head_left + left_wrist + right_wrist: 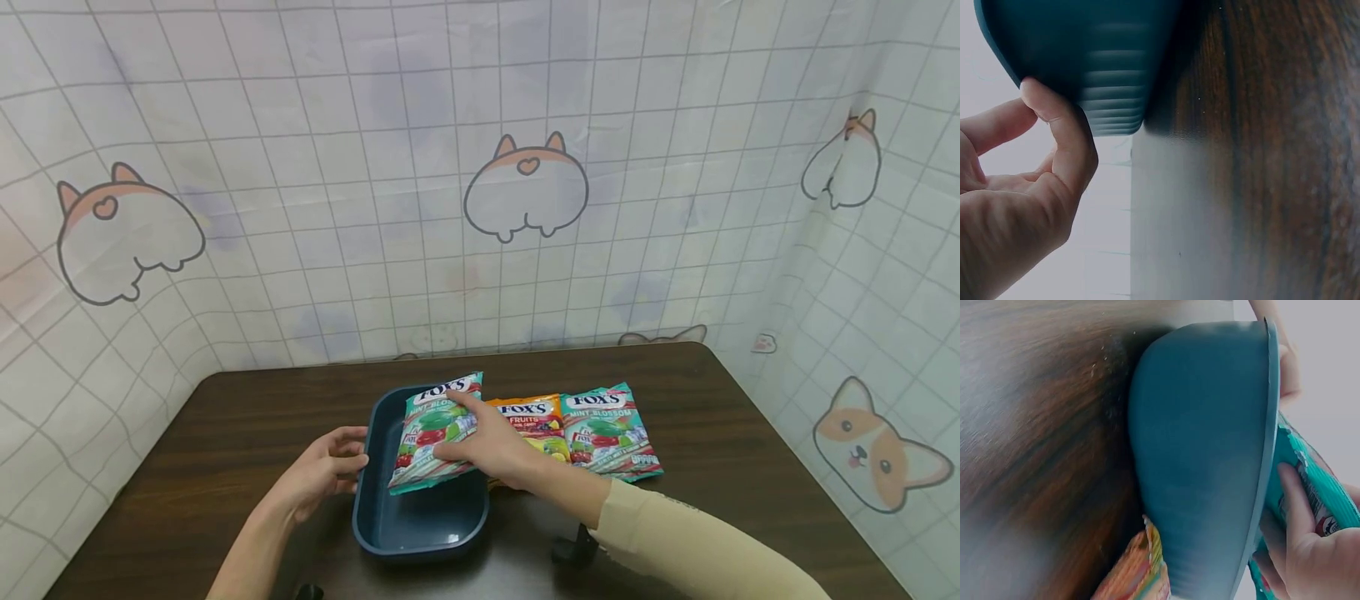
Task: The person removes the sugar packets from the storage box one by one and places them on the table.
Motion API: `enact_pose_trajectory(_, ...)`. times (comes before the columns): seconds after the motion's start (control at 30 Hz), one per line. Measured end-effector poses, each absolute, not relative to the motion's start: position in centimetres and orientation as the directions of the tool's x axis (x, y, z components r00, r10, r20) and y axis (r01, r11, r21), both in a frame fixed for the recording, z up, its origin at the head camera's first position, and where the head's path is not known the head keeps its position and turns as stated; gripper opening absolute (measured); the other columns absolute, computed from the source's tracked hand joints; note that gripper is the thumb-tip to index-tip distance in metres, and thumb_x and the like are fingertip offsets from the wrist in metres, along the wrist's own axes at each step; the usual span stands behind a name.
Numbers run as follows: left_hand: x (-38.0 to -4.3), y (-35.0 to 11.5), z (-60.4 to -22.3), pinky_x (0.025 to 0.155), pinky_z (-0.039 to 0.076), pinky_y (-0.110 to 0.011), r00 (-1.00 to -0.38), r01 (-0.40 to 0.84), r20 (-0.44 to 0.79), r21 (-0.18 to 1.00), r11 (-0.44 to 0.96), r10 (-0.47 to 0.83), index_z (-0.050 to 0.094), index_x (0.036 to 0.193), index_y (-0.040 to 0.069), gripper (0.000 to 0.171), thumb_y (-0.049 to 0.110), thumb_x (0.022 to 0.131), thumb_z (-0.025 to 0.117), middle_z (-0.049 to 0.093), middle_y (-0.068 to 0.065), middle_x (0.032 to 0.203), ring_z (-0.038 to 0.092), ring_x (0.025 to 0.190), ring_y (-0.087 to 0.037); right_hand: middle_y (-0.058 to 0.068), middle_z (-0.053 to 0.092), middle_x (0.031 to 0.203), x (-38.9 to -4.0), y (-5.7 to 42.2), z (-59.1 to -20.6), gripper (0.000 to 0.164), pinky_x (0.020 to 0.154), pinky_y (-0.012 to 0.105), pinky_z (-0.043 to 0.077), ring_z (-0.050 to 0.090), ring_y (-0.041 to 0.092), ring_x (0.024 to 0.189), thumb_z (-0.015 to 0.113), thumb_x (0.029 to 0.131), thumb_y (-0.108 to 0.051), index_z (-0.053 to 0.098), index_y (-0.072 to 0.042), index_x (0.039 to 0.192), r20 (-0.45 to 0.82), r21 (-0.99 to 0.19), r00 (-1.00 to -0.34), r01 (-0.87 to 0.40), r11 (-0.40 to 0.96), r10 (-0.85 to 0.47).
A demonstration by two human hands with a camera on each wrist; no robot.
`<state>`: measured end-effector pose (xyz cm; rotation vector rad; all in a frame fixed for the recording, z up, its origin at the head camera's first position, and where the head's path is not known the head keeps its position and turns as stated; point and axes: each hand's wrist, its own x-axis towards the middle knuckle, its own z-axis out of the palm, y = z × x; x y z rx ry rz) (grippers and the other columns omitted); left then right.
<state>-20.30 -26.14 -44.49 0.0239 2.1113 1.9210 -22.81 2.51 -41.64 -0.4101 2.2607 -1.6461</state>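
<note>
A teal candy bag [438, 425] printed with FOX'S is tilted over a dark blue tray [420, 533]. My right hand [487, 442] grips this bag by its right side, thumb and fingers spread over the front. In the right wrist view, the fingers [1297, 506] curl at the bag just beyond the tray's rim. At the tray's left side, my left hand [326, 467] holds the rim with bent fingers. The left wrist view shows the fingertips [1034, 94] right at the rim, against the outer wall.
Right of the tray, an orange FOX'S fruits bag [532, 417] lies partly behind my right forearm. Beside it is another teal FOX'S bag [607, 429]. A black object [573, 550] stands near the right sleeve. The dark wooden table [285, 400] meets a grid-patterned cloth wall [337, 250].
</note>
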Motion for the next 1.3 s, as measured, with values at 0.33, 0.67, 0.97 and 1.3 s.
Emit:
enact_pose_trajectory(0.33, -20.3, -26.2, -44.6, 0.072, 0.055, -0.036, -0.961, -0.16, -0.181, 0.98, 0.115, 0.207, 0.032, 0.148, -0.01, 0.053, 0.001, 0.102, 0.056, 0.058, -0.015, 0.108, 0.062, 0.086, -0.021, 0.018, 0.049, 0.14, -22.8, 5.1, -41.3, 0.08, 0.085, 0.038, 0.056, 0.06, 0.029, 0.107, 0.084, 0.088, -0.027, 0.043, -0.026, 0.157, -0.072, -0.954, -0.911, -0.056, 0.296, -0.406)
enact_pose_trajectory(0.67, -20.3, -26.4, -44.7, 0.073, 0.055, -0.036, -0.955, -0.152, -0.174, 0.983, 0.107, 0.242, 0.029, 0.149, -0.011, 0.057, 0.002, 0.102, 0.058, 0.059, -0.012, 0.107, 0.061, 0.086, -0.02, 0.016, 0.045, 0.147, -22.1, 7.4, -41.4, 0.079, 0.084, 0.038, 0.056, 0.054, 0.033, 0.118, 0.085, 0.086, -0.029, 0.046, -0.032, 0.155, -0.092, -0.951, -0.933, -0.022, 0.31, -0.348)
enact_pose_trajectory(0.97, -20.3, -26.4, -44.6, 0.075, 0.055, -0.037, -0.953, -0.156, -0.177, 0.982, 0.103, 0.247, 0.029, 0.149, -0.011, 0.058, 0.003, 0.102, 0.058, 0.06, -0.012, 0.109, 0.062, 0.087, -0.02, 0.015, 0.046, 0.147, -22.1, 9.2, -41.6, 0.078, 0.087, 0.04, 0.053, 0.056, 0.03, 0.114, 0.085, 0.086, -0.028, 0.047, -0.031, 0.155, -0.049, -0.955, -0.937, -0.058, 0.291, -0.347)
enact_pose_trajectory(1.3, -20.3, -26.4, -44.8, 0.075, 0.055, -0.037, -0.953, -0.157, -0.176, 0.983, 0.096, 0.245, 0.028, 0.15, -0.01, 0.058, 0.002, 0.102, 0.058, 0.06, -0.012, 0.107, 0.061, 0.086, -0.02, 0.018, 0.032, 0.158, -22.3, 12.2, -42.1, 0.078, 0.095, 0.047, 0.049, 0.042, 0.039, 0.129, 0.083, 0.088, -0.031, 0.044, -0.035, 0.156, -0.076, -0.956, -0.946, -0.021, 0.292, -0.316)
